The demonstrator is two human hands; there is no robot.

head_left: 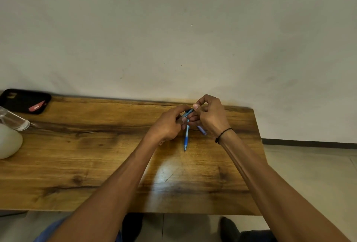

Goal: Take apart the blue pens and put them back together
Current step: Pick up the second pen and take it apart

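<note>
both your hands work blue pens above the table point(96, 155)

your left hand point(168, 126) and right hand point(210, 116) pinch one pen point(188, 112); another pen point(186, 135) hangs tip down.

Single head view, wide-angle, looks forward and down from above near table edge. Faces wall point(173, 29) behind wooden table point(96, 164). Both forearms enter from bottom, hands near frame centre. Floor point(309, 164) visible at right. No second view to share scene.
</note>
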